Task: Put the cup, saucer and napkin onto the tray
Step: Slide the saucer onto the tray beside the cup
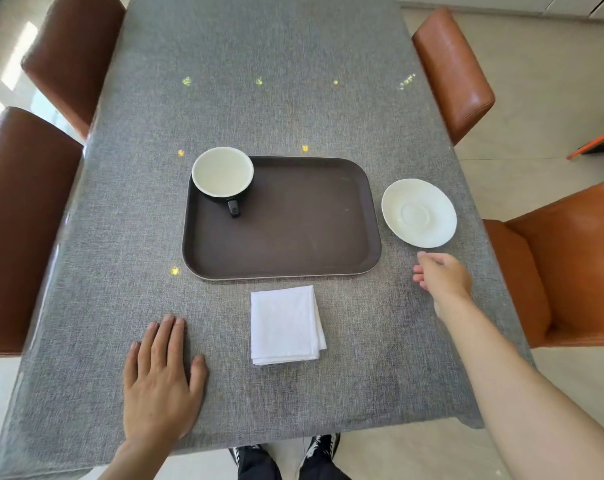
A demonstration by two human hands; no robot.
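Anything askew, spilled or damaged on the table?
Nothing spilled or broken. Only oddity: the cup sits hard in the tray's far-left corner, its rim overhanging the edge. Saucer and napkin lie flat on the tablecloth.

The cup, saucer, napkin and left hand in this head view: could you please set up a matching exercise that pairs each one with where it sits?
Things:
1. cup
2. saucer
3. napkin
4. left hand

Places:
A. on the table, right of the tray
B. flat on the table, left of the folded white cloth
C. in the tray's far left corner
D. on the table, just in front of the tray's near edge

Pairs: 1-C, 2-A, 3-D, 4-B
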